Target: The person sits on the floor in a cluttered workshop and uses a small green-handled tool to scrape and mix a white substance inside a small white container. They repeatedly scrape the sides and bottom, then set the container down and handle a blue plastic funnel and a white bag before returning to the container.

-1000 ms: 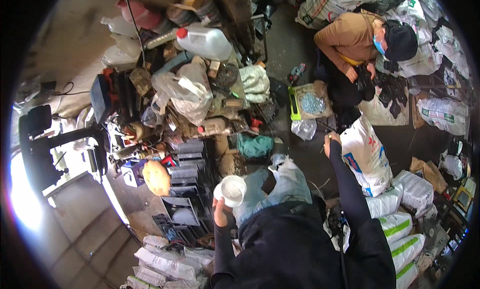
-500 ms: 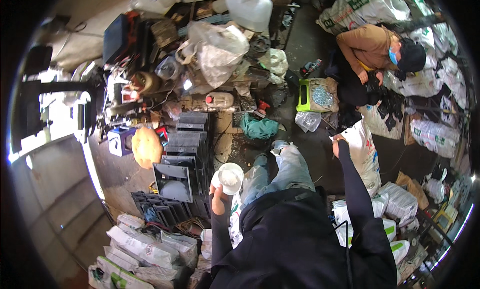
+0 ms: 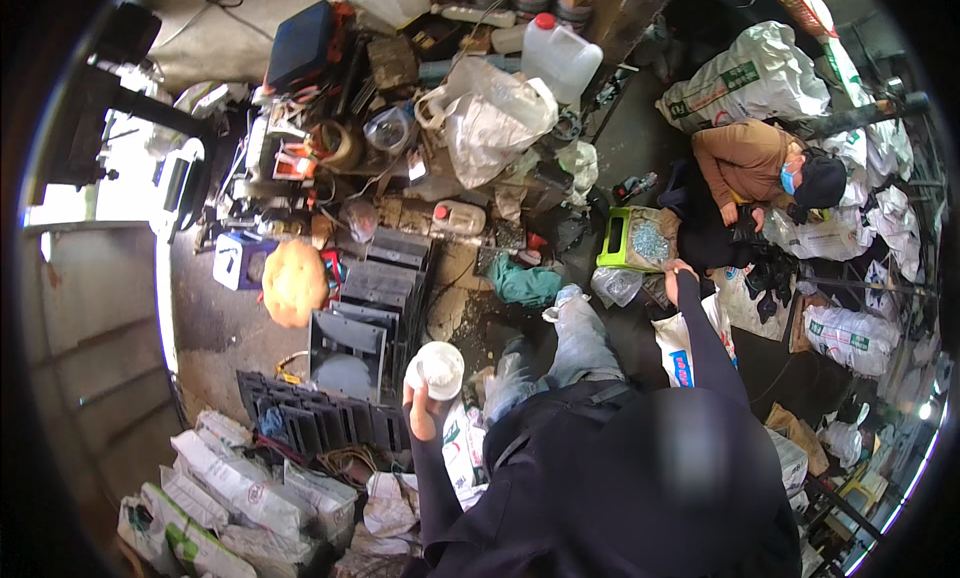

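Note:
My left hand (image 3: 421,404) is closed around the side of a white cup (image 3: 449,382), which has some white material inside. The thumb lies over its rim. Beyond the cup stand dark flat panels (image 3: 350,356) in a row. My right arm reaches forward, and my right hand (image 3: 682,275) is at the near edge of a bright green crate (image 3: 614,240) with pale blue pellets (image 3: 648,242) in it. Its fingers look bent together; what they hold, if anything, is hidden. A white sack (image 3: 674,344) stands under my right forearm, partly covered by it.
Across from me at the right, a person (image 3: 752,163) in a brown top and mask sits handling black material. White sacks (image 3: 240,483) lie at the lower left. A workbench holds a red-capped jug (image 3: 562,60) and clutter. A round tan seat (image 3: 294,284) stands left.
My view has shifted. My right hand has moved forward, away from the white sack's top and up to the green crate. The cup stays in my left hand.

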